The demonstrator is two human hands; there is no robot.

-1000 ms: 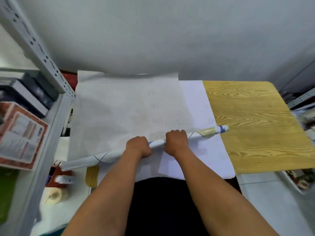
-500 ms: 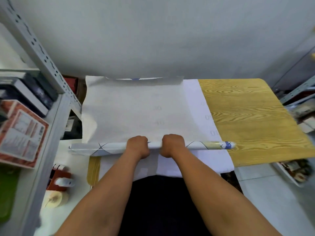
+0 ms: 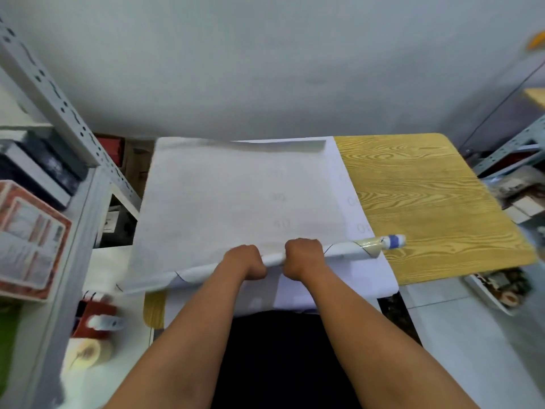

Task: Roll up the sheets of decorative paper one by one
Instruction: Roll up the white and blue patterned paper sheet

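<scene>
My left hand point(image 3: 243, 261) and right hand point(image 3: 303, 256) sit side by side, both curled around the slim white paper roll with thin dark lines point(image 3: 339, 250). It lies tilted across the flat white decorative sheet point(image 3: 230, 202) on the yellow wood-grain table point(image 3: 427, 202), its blue-taped end point(image 3: 393, 241) toward my right.

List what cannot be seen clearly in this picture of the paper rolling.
- Fingers of the left hand and right hand, head view: curled under, hidden by the hands' backs.
- Left end of the roll: blurred by motion.
- Numbers on the sheet: too faint to read fully.
- Table near edge: covered by paper and arms.
</scene>
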